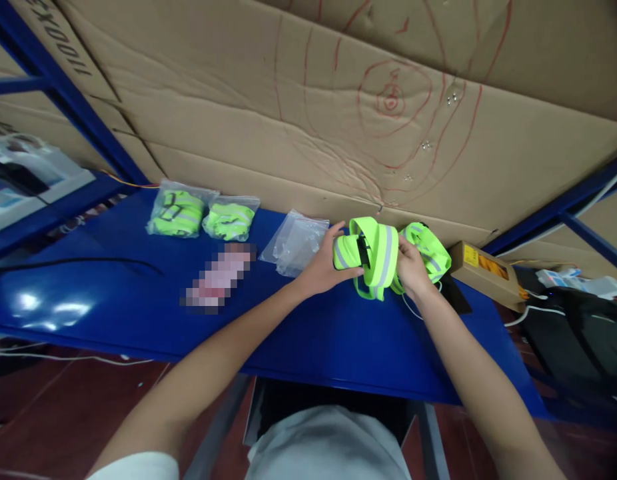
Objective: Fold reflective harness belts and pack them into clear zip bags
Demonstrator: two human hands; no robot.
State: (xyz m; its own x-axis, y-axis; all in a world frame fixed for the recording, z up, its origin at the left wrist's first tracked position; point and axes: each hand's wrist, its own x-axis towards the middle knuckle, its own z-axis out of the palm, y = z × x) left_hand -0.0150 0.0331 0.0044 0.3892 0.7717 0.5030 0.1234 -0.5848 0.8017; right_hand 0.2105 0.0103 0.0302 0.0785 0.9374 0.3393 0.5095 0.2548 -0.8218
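A neon-yellow reflective strap (387, 257) with grey stripes and black buckle parts is held up above the table, partly wound into loops. My left hand (324, 263) is closed around its folded left end, thumb below and fingers above. My right hand (412, 267) pinches the strap's right side; its fingertips are partly hidden. Right behind that hand lies another heap of the same neon strapping (431, 250), and I cannot tell whether the two are joined. Beside my left hand lie several clear plastic bags (299, 240), flat on the table.
Two filled bags, a larger bag of neon straps (176, 213) and a smaller bag (231, 219), lie at the back left of the blue table (138, 287). A blurred pinkish item (221, 280) lies nearer. At right are a cardboard box (488, 275) and white cables. Cardboard walls the back.
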